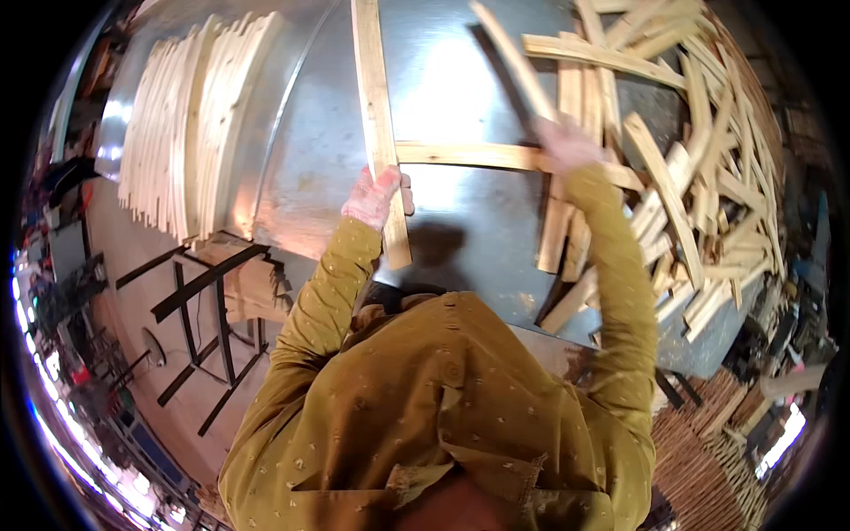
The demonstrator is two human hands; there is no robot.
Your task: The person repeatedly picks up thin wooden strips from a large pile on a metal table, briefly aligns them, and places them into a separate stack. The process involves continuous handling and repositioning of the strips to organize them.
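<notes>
My left hand (374, 196) is closed round the lower part of a long pale wooden slat (374, 88), which points away from me over the metal table. My right hand (569, 144), blurred by motion, grips the near end of another wooden slat (512, 57). That slat slants up to the left, with a dark shadow beside it on the table. Between the hands a third slat (469, 155) lies crosswise on the table. Its left end meets the slat in my left hand, and part of it passes behind my right hand.
On the metal table (328, 133), a neat row of pale slats (181, 124) lies at the far left. A loose, tangled heap of slats (699, 177) covers the right side. A dark metal frame (208, 310) stands on the floor at the left. More stacked wood (699, 451) sits at lower right.
</notes>
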